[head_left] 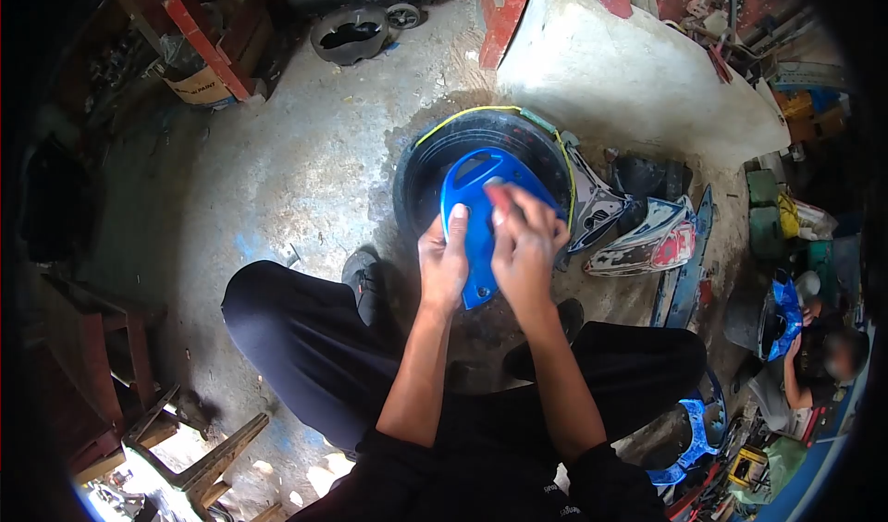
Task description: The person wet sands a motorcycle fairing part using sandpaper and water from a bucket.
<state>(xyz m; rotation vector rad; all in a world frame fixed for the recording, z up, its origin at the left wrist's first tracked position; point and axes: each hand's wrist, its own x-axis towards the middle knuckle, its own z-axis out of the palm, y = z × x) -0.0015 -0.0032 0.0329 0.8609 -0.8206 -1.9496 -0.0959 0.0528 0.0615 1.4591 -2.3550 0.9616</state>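
Note:
Over a round black tub (404, 189) with a yellow-edged rim, a glossy blue plastic panel (479, 245) is held tilted. It looks like a motorcycle body panel, with an oval opening near its top. My left hand (444, 265) grips the panel's left edge, thumb lying on its face. My right hand (524, 249) is closed on a small reddish-brown piece (498, 195), pressed against or just above the panel's face. The fingers there are slightly blurred, and I cannot make out exactly what the piece is. The tub's inside is mostly hidden behind the panel.
Worn white and red body panels (647, 240) lie right of the tub, beside a long blue strip (680, 272). Far right, another person (800, 365) holds a blue part (786, 314). Wooden frames (199, 457) stand lower left. A dark round pan (350, 36) sits up ahead.

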